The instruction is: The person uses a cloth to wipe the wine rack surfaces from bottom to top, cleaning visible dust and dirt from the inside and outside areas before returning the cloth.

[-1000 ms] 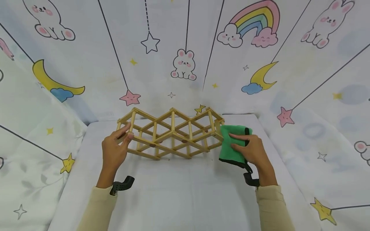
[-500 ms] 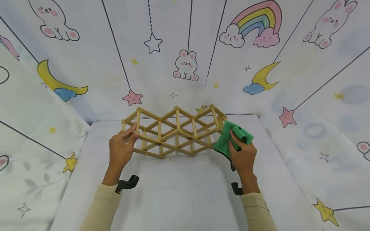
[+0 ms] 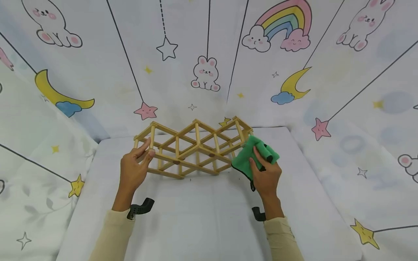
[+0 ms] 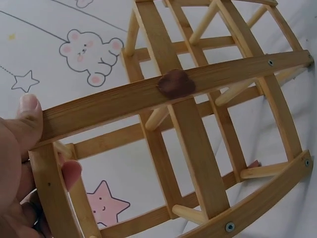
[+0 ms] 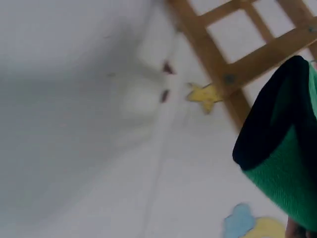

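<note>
A foldable wooden lattice rack (image 3: 197, 146) stands at the back of the white table, its slats joined by round dowels. My left hand (image 3: 134, 166) grips its left end, thumb on the front slat and fingers behind. In the left wrist view a dark brown spot (image 4: 176, 84) marks the slat (image 4: 109, 106) near that thumb. My right hand (image 3: 266, 175) holds a folded green cloth (image 3: 245, 157) with black edging against the rack's right end, partly hiding it. The right wrist view shows the cloth (image 5: 285, 168) close up beside the rack, and that hand is mostly out of frame.
A white-covered table (image 3: 202, 217) spreads below the hands. Behind it hangs a backdrop (image 3: 176, 83) printed with bunnies, stars and moons, close to the rack. Small dark specks (image 5: 166, 94) show on the white surface near the rack's right end.
My right hand has moved left and turned, and the cloth has gone from lying flat to bunched and tilted over the rack's right end. The left hand keeps its grip.
</note>
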Motion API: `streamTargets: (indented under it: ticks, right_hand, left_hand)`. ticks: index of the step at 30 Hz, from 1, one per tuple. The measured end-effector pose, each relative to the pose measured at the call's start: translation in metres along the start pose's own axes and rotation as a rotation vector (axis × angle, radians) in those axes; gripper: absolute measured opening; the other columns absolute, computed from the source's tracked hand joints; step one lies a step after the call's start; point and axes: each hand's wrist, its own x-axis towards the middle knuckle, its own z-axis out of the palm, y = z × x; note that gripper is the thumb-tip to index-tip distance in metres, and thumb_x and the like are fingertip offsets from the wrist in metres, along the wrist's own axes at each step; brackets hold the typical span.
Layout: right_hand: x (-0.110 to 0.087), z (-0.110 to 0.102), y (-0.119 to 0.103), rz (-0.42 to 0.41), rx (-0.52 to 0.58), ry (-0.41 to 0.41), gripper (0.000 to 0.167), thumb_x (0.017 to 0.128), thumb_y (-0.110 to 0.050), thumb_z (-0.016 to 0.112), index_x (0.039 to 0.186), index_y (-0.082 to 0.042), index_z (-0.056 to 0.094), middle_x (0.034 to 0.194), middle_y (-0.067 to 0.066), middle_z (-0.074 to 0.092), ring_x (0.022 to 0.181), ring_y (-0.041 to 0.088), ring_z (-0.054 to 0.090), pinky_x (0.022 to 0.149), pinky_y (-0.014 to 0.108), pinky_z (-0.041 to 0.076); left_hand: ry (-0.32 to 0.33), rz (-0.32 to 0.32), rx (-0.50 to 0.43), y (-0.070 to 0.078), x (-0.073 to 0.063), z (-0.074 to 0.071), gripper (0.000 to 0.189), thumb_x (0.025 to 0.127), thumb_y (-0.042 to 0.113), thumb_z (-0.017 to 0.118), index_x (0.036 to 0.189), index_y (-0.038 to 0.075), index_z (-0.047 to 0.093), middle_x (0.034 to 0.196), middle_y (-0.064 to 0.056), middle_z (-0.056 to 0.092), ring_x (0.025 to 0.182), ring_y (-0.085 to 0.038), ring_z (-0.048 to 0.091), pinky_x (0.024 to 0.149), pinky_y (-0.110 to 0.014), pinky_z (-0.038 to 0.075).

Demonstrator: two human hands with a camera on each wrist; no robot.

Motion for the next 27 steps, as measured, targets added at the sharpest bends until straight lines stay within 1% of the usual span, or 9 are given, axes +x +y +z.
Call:
streamTargets:
  ticks: [3,5,7,9,11,13,17,20,27]
  right_hand:
    - [-0.010,-0.010,0.015,0.184,-0.132,0.021,0.046,0.089,-0.004,0.085,0.131,-0.020,0.076,0.140,0.015,0.070,0.129,0.035,0.067,0.103,0.045,0.057]
    - [-0.015,-0.016,0.016,0.255,-0.129,0.062,0.046,0.089,-0.003,0.085,0.130,-0.021,0.077,0.140,0.012,0.070,0.131,0.032,0.066,0.103,0.039,0.058]
    - [-0.019,-0.016,0.010,0.222,-0.065,0.111,0.046,0.089,-0.001,0.084,0.130,-0.020,0.077,0.141,0.011,0.070,0.132,0.030,0.066,0.103,0.029,0.057]
    - [-0.020,-0.009,-0.003,0.095,0.060,0.143,0.047,0.087,0.006,0.083,0.130,-0.012,0.077,0.143,0.016,0.069,0.134,0.034,0.065,0.107,0.025,0.054]
    - [-0.020,0.004,-0.016,-0.041,0.168,0.122,0.049,0.084,0.012,0.083,0.130,-0.003,0.075,0.144,0.022,0.066,0.135,0.039,0.064,0.112,0.028,0.052]
    - [-0.022,0.018,-0.025,-0.079,0.197,0.049,0.048,0.086,0.010,0.082,0.132,-0.002,0.074,0.146,0.023,0.065,0.135,0.040,0.063,0.113,0.030,0.051]
    - [-0.034,0.035,-0.025,0.145,0.122,-0.185,0.042,0.096,-0.010,0.081,0.136,-0.017,0.073,0.147,0.011,0.066,0.137,0.029,0.062,0.109,0.018,0.048]
    - [-0.044,0.033,-0.022,0.306,0.125,-0.303,0.038,0.096,-0.015,0.082,0.132,-0.025,0.076,0.145,0.005,0.068,0.133,0.026,0.064,0.098,0.011,0.050]
    - [-0.032,0.041,-0.035,0.208,0.306,-0.140,0.046,0.098,-0.010,0.078,0.143,-0.016,0.068,0.157,0.014,0.057,0.140,0.037,0.059,0.106,0.024,0.054]
  left_hand:
    - [-0.008,-0.014,0.017,0.001,0.000,0.000,0.048,0.102,0.024,0.074,0.149,0.022,0.061,0.121,-0.024,0.072,0.118,-0.042,0.072,0.107,-0.062,0.052]
    - [-0.005,-0.015,0.024,0.001,0.000,0.000,0.048,0.102,0.023,0.074,0.148,0.021,0.062,0.122,-0.024,0.073,0.119,-0.042,0.072,0.106,-0.062,0.052]
    - [-0.002,-0.014,0.027,0.002,0.000,-0.001,0.048,0.101,0.022,0.074,0.148,0.020,0.063,0.123,-0.024,0.073,0.119,-0.042,0.071,0.107,-0.062,0.051]
    - [0.004,-0.012,0.024,0.002,0.000,-0.002,0.048,0.101,0.021,0.074,0.148,0.020,0.063,0.124,-0.024,0.073,0.121,-0.042,0.071,0.107,-0.062,0.051]
    - [0.006,-0.020,0.022,0.003,-0.001,-0.001,0.048,0.101,0.022,0.074,0.147,0.020,0.063,0.126,-0.024,0.073,0.122,-0.041,0.070,0.107,-0.056,0.053]
    - [0.007,-0.034,0.013,0.003,-0.001,0.000,0.047,0.101,0.023,0.073,0.147,0.022,0.063,0.130,-0.020,0.073,0.123,-0.038,0.070,0.106,-0.041,0.055]
    - [-0.008,-0.055,-0.020,0.002,-0.002,0.004,0.047,0.101,0.022,0.074,0.146,0.022,0.064,0.134,-0.016,0.073,0.123,-0.033,0.069,0.093,-0.011,0.047]
    - [-0.021,-0.046,-0.031,0.002,-0.003,0.005,0.047,0.100,0.020,0.074,0.146,0.021,0.063,0.131,-0.017,0.074,0.121,-0.033,0.069,0.087,-0.005,0.046]
    - [0.013,-0.047,-0.029,0.006,-0.002,0.001,0.046,0.101,0.021,0.074,0.145,0.021,0.064,0.128,-0.017,0.074,0.116,-0.025,0.070,0.087,-0.005,0.045]
